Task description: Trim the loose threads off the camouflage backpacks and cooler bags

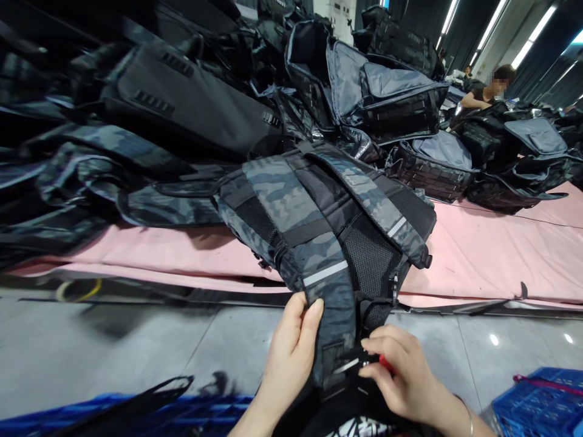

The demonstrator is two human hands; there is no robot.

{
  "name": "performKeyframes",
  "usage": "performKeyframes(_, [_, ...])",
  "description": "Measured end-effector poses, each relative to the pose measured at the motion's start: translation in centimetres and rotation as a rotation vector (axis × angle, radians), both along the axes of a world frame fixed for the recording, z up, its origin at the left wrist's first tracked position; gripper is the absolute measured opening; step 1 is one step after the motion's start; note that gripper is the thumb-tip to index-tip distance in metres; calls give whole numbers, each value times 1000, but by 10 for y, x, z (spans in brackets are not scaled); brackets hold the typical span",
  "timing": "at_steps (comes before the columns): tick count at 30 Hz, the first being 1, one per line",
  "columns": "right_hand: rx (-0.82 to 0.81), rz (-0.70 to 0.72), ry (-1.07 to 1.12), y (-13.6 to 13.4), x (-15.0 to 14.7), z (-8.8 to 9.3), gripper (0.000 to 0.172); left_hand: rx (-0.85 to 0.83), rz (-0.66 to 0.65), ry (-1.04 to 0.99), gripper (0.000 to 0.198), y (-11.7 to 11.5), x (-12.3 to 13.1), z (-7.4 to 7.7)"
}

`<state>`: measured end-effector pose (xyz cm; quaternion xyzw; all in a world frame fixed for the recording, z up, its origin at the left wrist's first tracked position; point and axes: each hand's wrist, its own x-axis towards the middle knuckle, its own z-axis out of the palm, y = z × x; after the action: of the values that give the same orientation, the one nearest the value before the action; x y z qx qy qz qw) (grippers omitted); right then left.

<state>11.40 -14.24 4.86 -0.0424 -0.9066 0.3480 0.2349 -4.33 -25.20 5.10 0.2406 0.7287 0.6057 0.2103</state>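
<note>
A dark camouflage backpack (pixel 314 200) lies with its padded straps and mesh back panel upward. One shoulder strap (pixel 334 303), crossed by a pale reflective strip, hangs toward me over the table edge. Its side is pinched between the thumb and fingers of my left hand (pixel 296 346). Close to the strap's lower end, my right hand (pixel 401 370) is closed around what look like small thread snips (pixel 350 366), with a pale blade and a bit of red showing. The blade points left at the strap end; whether it touches the fabric I cannot tell.
Dark bags (pixel 191 103) are piled along the left and back of the pink-covered table (pixel 492 255). Open grey-lined bags (pixel 387 97) stand behind. Blue crates (pixel 542 400) sit low at both sides. A person (pixel 487 91) works at the far right.
</note>
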Motion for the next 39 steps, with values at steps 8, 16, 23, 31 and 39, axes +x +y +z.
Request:
performKeyframes(8, [-209,-21,8,-4,-4,-5,26,16,-13,6,25,1,2,-2])
performKeyframes(16, [-151,-32,-33,0,0,-1,26,-2,-13,21,25,-1,1,-1])
performKeyframes(23, [89,-81,-33,-2,7,-4,27,-4,9,28,27,1,1,4])
performKeyframes(31, [-149,-23,68,-4,-5,-17,23,22,-1,14,26,1,5,-2])
performKeyframes(39, [-1174,-41,109,-12,-15,-22,36,-3,-21,53,28,2,6,-5])
